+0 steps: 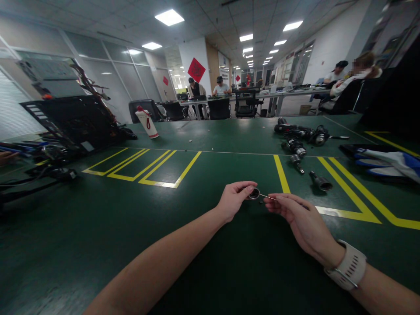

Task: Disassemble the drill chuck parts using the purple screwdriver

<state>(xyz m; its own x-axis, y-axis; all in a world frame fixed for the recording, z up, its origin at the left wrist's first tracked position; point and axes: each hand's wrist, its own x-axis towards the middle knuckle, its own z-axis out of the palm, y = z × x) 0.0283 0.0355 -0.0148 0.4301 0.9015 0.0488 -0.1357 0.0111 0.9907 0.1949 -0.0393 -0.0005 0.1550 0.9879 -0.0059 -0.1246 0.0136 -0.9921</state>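
Between the thumb and fingers of my left hand (234, 199) is a small round metal ring (253, 194), its dark hollow side facing me. My right hand (298, 218) pinches a thin tool with a slender metal shaft (268, 197), whose tip reaches the ring's opening. Part of a dark handle shows behind the right fingers; the tool's exact kind is hidden. Just below the shaft, a tiny dark piece (260, 202) appears near the ring. Both hands are over the green table (210, 175).
Black power tools (302, 133) lie at the right, with a metal socket-like part (320, 181) nearer me. Blue-and-white gloves (387, 164) are at the far right. A white cup (147, 123) stands back left, near black equipment (78, 122). Several people sit farther off.
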